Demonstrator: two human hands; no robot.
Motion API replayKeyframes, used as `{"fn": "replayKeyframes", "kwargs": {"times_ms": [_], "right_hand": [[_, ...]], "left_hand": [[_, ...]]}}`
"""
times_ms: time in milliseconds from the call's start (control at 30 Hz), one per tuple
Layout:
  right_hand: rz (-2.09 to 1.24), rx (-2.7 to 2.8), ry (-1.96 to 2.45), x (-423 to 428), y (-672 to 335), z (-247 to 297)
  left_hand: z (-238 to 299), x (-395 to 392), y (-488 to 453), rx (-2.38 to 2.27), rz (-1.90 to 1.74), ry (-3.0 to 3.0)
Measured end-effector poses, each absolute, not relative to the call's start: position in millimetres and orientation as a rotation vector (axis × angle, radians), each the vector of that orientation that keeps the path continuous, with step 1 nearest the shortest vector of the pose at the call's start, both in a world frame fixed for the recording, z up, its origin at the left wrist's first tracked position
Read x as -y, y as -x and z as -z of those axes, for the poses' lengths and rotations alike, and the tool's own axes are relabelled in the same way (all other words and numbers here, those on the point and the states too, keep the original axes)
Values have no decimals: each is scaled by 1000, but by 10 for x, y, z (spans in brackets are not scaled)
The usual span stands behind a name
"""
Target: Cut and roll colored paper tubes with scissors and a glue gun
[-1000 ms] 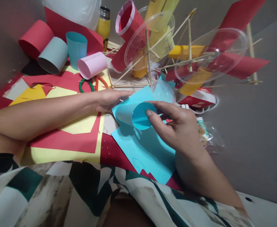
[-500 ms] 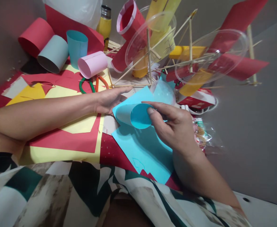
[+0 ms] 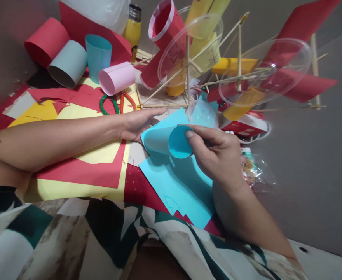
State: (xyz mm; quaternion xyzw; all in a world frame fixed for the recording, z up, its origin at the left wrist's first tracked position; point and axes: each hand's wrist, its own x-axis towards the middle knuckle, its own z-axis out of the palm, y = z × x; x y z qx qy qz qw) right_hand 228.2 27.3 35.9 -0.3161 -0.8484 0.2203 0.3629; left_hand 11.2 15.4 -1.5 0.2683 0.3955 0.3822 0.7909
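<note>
My right hand pinches the open rim of a light-blue paper tube between thumb and fingers. The tube lies slanted above a light-blue paper sheet with a notched lower edge and a small drawn outline. My left hand is at the tube's far left end, thumb stretched out and apart; its other fingertips are partly hidden by the blue paper. Just beyond the left wrist lie scissors with green and orange handles.
Behind stand rolled paper tubes in pink, teal, grey and red. A stick frame with clear plastic lids spans the back right. Red and yellow sheets lie under my left arm. A plastic bag sits at right.
The rim of the blue tube has shifted slightly right with my right hand, so more of its length shows. My left hand stays nearly in place. The whole view has shifted a little.
</note>
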Motion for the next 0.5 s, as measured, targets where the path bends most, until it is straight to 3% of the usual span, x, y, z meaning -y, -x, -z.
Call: {"fn": "replayKeyframes", "kwargs": {"times_ms": [500], "right_hand": [[-522, 2272, 706, -255, -2232, -362]], "left_hand": [[13, -140, -124, -874, -831, -562]]}}
